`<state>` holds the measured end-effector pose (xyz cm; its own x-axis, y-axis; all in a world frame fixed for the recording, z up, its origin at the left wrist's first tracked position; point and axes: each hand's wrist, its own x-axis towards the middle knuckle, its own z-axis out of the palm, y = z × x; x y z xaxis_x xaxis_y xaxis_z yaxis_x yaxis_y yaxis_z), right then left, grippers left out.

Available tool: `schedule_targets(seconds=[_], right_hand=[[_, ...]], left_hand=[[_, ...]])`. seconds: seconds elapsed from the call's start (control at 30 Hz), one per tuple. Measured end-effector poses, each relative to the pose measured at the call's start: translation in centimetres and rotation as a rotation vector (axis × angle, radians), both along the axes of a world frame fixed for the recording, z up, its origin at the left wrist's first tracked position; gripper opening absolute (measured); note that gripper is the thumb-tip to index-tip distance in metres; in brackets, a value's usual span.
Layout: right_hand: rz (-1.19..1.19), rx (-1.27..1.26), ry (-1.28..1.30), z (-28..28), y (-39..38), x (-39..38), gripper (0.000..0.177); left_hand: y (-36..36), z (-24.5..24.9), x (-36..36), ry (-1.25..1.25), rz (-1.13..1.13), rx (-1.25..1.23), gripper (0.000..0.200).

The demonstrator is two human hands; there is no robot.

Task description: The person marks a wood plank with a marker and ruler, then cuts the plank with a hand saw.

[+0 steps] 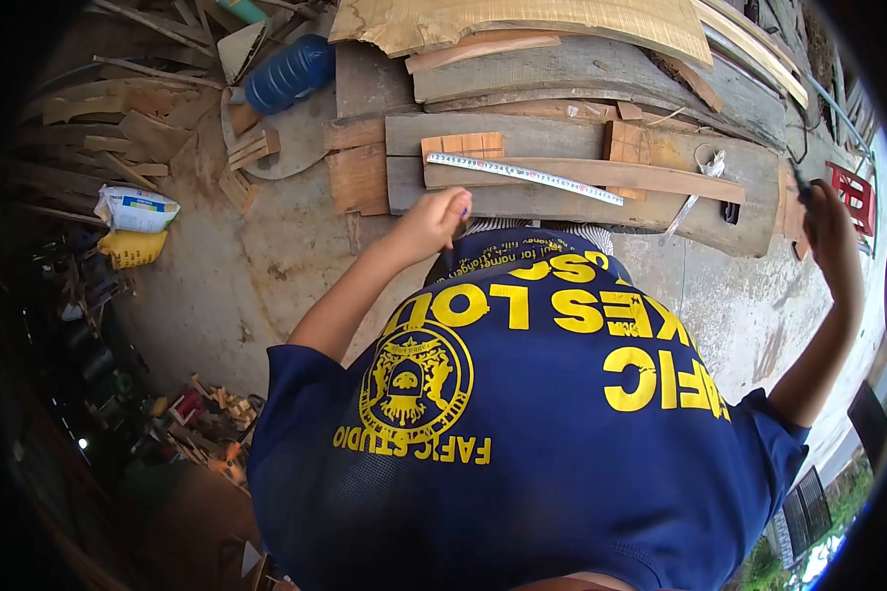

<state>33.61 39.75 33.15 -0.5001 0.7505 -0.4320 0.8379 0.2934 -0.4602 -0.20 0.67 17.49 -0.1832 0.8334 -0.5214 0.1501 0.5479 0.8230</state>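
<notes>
My left hand [432,223] hovers just below the near edge of a thick wooden plank [522,202], fingers closed on a thin dark pencil-like stick [449,258] that points down toward my blue shirt. A metal ruler [522,173] lies slanted on a narrower wood strip [650,178] on top of that plank. My right hand [826,234] is raised at the far right, past the plank's end, fingers curled around a small dark object [800,185]. Which object it is cannot be made out.
More boards and offcuts are stacked beyond the plank [562,59]. A blue water bottle [288,74] lies at the upper left near scrap wood. A white bag [136,208] and a yellow bag [132,248] sit on the concrete floor at left. A red frame [853,193] stands at right.
</notes>
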Motion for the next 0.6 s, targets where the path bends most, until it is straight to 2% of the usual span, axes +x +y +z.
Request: schedule_targets(seconds=[0.03, 0.07, 0.13, 0.2, 0.27, 0.33, 0.4, 0.47, 0.53, 0.6], right_hand=[[-0.015, 0.107, 0.025, 2.4, -0.5, -0.2, 0.031], [-0.034, 0.217, 0.05, 4.3, -1.5, -0.1, 0.035], [-0.054, 0.235, 0.067, 4.1, -2.6, 1.1, 0.04], [-0.079, -0.035, 0.355, 1.6, -4.4, 1.0, 0.035], [-0.214, -0.339, 0.58, -3.6, -6.4, 0.2, 0.032], [-0.327, -0.549, 0.729, -7.8, -9.9, -2.8, 0.03], [-0.472, -0.758, 0.721, -11.5, -12.6, -4.6, 0.031], [-0.477, -0.647, 0.618, -16.3, -14.5, -4.9, 0.028], [-0.339, -0.411, 0.609, -22.1, -15.5, -4.6, 0.033], [-0.313, -0.058, 0.434, -24.2, -17.1, -6.3, 0.043]], left_hand=[[-1.4, -1.4, -1.1, 0.119, 0.034, -0.05, 0.037], [-2.4, -3.3, -1.6, 0.115, 0.031, -0.047, 0.037], [-3.2, -6.3, -2.2, 0.773, -0.064, 0.261, 0.031], [-2.0, -8.5, -1.7, 0.693, -0.02, 0.238, 0.028], [-0.9, -11.2, -1.5, 0.662, -0.042, 0.258, 0.027], [-0.3, -12.7, -1.1, 0.737, -0.083, 0.276, 0.031], [-0.1, -13.5, -0.8, 0.901, -0.158, 0.251, 0.037], [-0.8, -14.9, -1.0, 0.916, -0.189, 0.158, 0.042], [-1.7, -15.7, -1.0, 0.926, -0.227, 0.061, 0.046], [-2.5, -16.0, -0.5, 0.886, -0.208, 0.018, 0.049]])
